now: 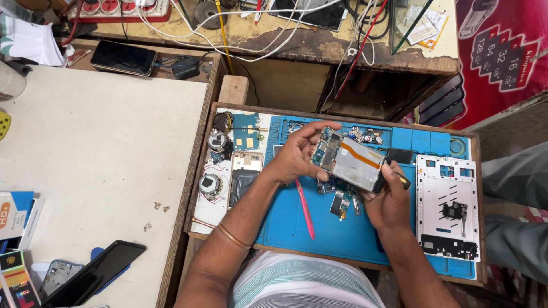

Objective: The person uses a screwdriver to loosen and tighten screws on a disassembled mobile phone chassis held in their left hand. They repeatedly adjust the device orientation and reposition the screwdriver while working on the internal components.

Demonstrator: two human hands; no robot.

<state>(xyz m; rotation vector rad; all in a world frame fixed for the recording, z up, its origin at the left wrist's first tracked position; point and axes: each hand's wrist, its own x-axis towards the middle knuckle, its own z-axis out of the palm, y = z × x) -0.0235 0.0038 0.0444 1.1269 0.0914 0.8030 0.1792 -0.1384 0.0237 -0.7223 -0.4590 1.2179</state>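
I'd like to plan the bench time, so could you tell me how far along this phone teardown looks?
Done: the white frame lies stripped on the blue mat, with loose parts beside it. In hand: the left hand and right hand hold the opened phone body above the mat. Left: its exposed boards remain mounted.

Bright, even light; sharp, soft shadows.

Person's dress, as observed from the head camera

Both forearms were found bare. A thin metal bangle (233,236) was worn on the left forearm. A light shirt (305,282) with pale green-grey horizontal stripes was noted at the torso.
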